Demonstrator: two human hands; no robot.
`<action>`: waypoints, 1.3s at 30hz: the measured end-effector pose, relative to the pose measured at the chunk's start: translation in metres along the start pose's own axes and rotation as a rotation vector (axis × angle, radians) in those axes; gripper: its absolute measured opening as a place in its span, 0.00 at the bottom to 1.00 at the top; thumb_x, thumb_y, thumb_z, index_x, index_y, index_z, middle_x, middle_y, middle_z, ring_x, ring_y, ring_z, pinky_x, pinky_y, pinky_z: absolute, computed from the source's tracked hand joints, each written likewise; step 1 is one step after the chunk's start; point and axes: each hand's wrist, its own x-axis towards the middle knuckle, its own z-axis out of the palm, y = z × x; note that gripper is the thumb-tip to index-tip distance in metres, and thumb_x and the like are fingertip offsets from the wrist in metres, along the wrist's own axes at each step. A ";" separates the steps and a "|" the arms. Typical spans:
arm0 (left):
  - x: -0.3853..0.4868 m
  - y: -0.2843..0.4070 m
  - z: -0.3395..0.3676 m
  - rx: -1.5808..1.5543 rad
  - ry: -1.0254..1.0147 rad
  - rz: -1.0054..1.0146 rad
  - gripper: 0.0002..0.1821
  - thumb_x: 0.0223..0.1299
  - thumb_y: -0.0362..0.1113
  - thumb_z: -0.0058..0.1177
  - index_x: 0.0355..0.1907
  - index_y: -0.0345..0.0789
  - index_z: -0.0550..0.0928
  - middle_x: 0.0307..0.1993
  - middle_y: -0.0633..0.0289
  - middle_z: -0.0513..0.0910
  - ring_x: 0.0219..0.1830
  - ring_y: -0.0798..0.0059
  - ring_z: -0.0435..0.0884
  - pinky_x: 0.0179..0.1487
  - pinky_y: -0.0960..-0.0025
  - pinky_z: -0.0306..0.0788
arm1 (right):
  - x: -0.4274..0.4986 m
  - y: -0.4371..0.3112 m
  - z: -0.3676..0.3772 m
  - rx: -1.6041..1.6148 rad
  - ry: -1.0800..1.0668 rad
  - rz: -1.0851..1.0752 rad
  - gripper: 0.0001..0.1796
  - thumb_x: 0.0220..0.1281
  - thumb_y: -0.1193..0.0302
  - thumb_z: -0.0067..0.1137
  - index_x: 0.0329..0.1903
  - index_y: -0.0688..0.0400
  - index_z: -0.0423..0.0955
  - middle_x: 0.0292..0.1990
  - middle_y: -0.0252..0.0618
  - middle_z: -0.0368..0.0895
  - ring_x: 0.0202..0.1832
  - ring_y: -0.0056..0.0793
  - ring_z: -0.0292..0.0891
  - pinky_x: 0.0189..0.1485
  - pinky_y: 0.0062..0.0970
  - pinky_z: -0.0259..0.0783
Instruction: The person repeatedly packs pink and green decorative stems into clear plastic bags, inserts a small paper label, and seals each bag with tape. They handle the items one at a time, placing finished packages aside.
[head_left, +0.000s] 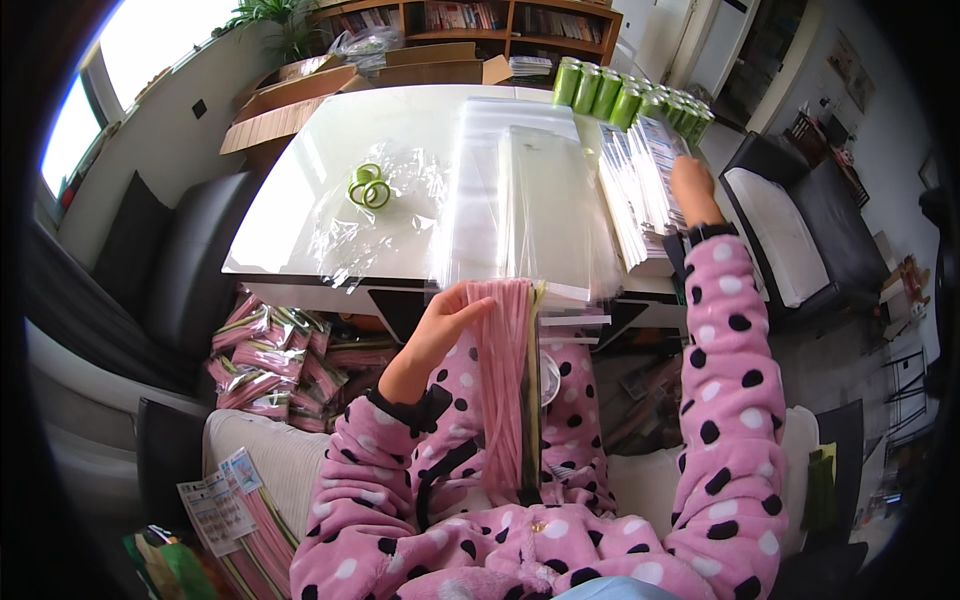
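Note:
My left hand (450, 319) grips the upper end of a clear plastic bag of pink chenille stems (501, 382), held upright above my lap. Darker green and yellow stems (532, 390) run along the bag's right side. At the table's right, my right hand (691, 187) touches the edge of a stack of printed leaflets (637, 195); its fingertips are hidden, so I cannot tell whether it grips one. Flat clear plastic bags (544, 202) lie piled on the white table (300, 172) just beyond my left hand.
Green tape rolls (369, 187) sit on crinkled film. Green cylindrical packs (607, 94) stand at the back right, before a bookshelf (457, 34). Open cardboard boxes (300, 97) are behind the table. Filled bags (274, 352) are heaped at lower left; stems with cards (240, 502) lie beside me.

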 end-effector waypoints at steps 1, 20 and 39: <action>-0.001 0.002 -0.004 0.044 -0.013 -0.031 0.12 0.60 0.32 0.53 0.45 0.29 0.78 0.39 0.66 0.80 0.41 0.83 0.76 0.47 0.79 0.68 | -0.011 0.000 -0.011 0.024 0.118 0.091 0.11 0.61 0.72 0.44 0.36 0.63 0.76 0.31 0.55 0.81 0.36 0.52 0.79 0.38 0.43 0.76; -0.006 -0.010 0.025 0.072 0.125 -0.008 0.08 0.58 0.33 0.56 0.33 0.29 0.83 0.29 0.71 0.80 0.30 0.89 0.74 0.36 0.82 0.66 | -0.321 -0.100 -0.009 1.748 -0.629 0.088 0.14 0.67 0.72 0.47 0.52 0.63 0.70 0.41 0.32 0.77 0.40 0.16 0.71 0.45 0.18 0.69; -0.006 -0.047 0.056 0.019 0.430 0.430 0.19 0.53 0.25 0.58 0.46 0.30 0.69 0.40 0.60 0.79 0.41 0.79 0.79 0.44 0.76 0.73 | -0.259 -0.111 -0.045 1.884 0.046 -0.624 0.17 0.59 0.71 0.39 0.33 0.67 0.78 0.45 0.48 0.77 0.62 0.46 0.61 0.68 0.44 0.49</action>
